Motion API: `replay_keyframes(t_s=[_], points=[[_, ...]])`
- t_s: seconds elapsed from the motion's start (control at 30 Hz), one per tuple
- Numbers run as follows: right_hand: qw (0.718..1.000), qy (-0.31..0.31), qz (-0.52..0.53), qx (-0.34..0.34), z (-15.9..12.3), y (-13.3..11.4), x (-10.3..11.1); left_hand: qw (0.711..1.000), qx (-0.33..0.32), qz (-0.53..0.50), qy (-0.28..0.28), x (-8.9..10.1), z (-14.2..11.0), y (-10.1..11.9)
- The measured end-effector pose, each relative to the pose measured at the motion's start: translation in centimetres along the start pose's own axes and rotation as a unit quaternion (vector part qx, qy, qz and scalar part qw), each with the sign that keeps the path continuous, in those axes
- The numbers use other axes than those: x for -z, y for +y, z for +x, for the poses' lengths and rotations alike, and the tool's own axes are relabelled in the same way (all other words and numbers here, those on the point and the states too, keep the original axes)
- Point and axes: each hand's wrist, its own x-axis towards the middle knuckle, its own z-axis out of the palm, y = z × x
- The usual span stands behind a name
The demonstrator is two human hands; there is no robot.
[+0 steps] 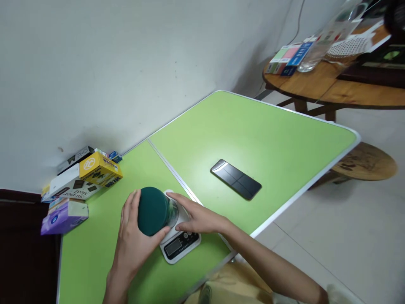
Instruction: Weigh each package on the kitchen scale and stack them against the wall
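Observation:
A jar with a dark green lid (153,210) stands on a small white kitchen scale (180,246) near the front edge of the green table (253,135). My left hand (133,240) wraps around the jar's left side, thumb under the lid. Resting on the scale's platform just right of the jar, my right hand (198,216) has its fingers stretched out and touches the jar's base. The scale's display faces me.
A black phone (236,179) lies flat on the table's right half. Several small boxes (79,179) are stacked at the table's left end by the wall. A round wooden table (335,80) with boxes and a wooden stool (367,160) stand to the right.

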Motion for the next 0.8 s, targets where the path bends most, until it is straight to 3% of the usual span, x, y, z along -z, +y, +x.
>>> replay_keyframes(t_s=[0.1,0.2,0.33,0.47,0.63,0.7,0.8], points=[[1.000,0.014,-0.006,-0.001,-0.4,0.1,0.9,0.996,0.013,-0.084,0.004,0.4,-0.9,-0.8],[1.000,0.025,0.001,0.006,-0.9,0.1,1.7,0.962,0.067,-0.260,0.052,-0.3,-2.5,-2.8],[1.000,0.012,0.017,0.016,-1.1,0.1,1.3,0.882,0.214,-0.412,0.083,-3.6,-4.9,-5.5],[0.997,0.004,-0.001,0.071,0.4,0.3,-1.2,0.847,0.290,-0.432,0.110,-7.6,-6.8,-6.0],[0.988,0.096,-0.015,0.121,2.7,1.5,-3.8,0.854,0.289,-0.425,0.078,-10.1,-7.7,-5.3],[0.983,0.132,0.003,0.124,2.8,1.8,-3.3,0.855,0.268,-0.441,0.041,-10.3,-7.1,-4.8],[0.977,0.161,0.050,0.128,2.4,1.5,-0.3,0.863,0.197,-0.465,-0.013,-10.4,-5.5,-3.1]])
